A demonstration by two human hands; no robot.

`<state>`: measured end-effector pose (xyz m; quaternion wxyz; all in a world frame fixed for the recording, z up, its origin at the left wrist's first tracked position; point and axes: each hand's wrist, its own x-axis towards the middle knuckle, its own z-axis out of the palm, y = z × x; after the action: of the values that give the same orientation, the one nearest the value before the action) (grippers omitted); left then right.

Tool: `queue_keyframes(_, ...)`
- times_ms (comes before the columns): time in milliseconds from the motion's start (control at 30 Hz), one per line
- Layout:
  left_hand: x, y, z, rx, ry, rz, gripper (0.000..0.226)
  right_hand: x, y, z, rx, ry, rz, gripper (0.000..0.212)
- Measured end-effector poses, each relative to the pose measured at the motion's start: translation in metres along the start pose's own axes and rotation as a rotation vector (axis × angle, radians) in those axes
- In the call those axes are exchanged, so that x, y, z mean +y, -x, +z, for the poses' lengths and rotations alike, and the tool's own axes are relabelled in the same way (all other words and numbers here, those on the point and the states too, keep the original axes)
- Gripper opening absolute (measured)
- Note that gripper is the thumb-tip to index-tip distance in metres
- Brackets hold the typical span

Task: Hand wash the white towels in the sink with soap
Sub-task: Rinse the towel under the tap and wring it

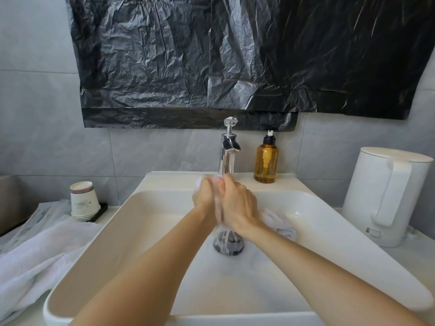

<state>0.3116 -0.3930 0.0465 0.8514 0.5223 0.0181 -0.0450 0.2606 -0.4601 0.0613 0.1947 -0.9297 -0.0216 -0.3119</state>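
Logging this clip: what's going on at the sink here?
A person presses a white towel between the left hand and right hand under water running from the faucet, above the sink. More white cloth lies in the basin by the right wrist. A spare towel lies left of the sink.

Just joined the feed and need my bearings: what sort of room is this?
Likely a bathroom, perhaps a hotel's: a white basin with a running chrome tap, an amber pump bottle on its ledge, stacked paper cups beside it. The left hand and right hand grip a white towel.
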Motion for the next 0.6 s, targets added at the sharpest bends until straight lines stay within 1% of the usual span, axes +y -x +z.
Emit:
queue_keyframes(67,0.001,0.005,0.003,0.08,0.024,-0.035,0.019,0.003,0.0,0.0,-0.004,-0.018,-0.02,0.033)
queue_keyframes(133,0.004,0.007,0.002,0.172,-0.08,-0.016,0.015,0.006,-0.001,-0.002,0.021,-0.031,-0.06,0.034)
queue_keyframes(167,0.007,0.007,0.002,0.165,-0.163,0.014,0.015,0.007,-0.002,-0.003,0.025,-0.029,-0.076,0.034)
queue_keyframes(233,0.013,0.007,-0.001,0.062,-0.319,0.063,0.019,0.011,-0.006,-0.009,0.014,-0.025,-0.088,0.035)
queue_keyframes(300,0.021,0.014,-0.003,-0.065,-0.478,0.047,0.034,0.018,-0.011,-0.015,-0.02,-0.046,-0.079,0.037)
queue_keyframes(367,0.023,0.013,-0.004,-0.15,-0.573,0.051,0.051,0.025,-0.014,-0.022,-0.042,-0.068,-0.051,0.037)
queue_keyframes(400,0.023,0.012,-0.003,-0.165,-0.581,0.088,0.055,0.029,-0.016,-0.024,-0.04,-0.083,-0.027,0.036)
queue_keyframes(433,0.023,0.011,-0.002,-0.173,-0.548,0.146,0.056,0.033,-0.017,-0.027,-0.035,-0.105,0.001,0.037)
queue_keyframes(500,0.022,0.015,0.004,-0.196,-0.484,0.281,0.047,0.038,-0.019,-0.03,-0.052,-0.154,0.057,0.039)
queue_keyframes(533,0.021,0.016,0.008,-0.214,-0.494,0.338,0.042,0.039,-0.019,-0.03,-0.069,-0.172,0.083,0.038)
queue_keyframes(600,0.016,0.017,0.013,-0.202,-0.552,0.382,0.027,0.039,-0.017,-0.027,-0.089,-0.186,0.131,0.036)
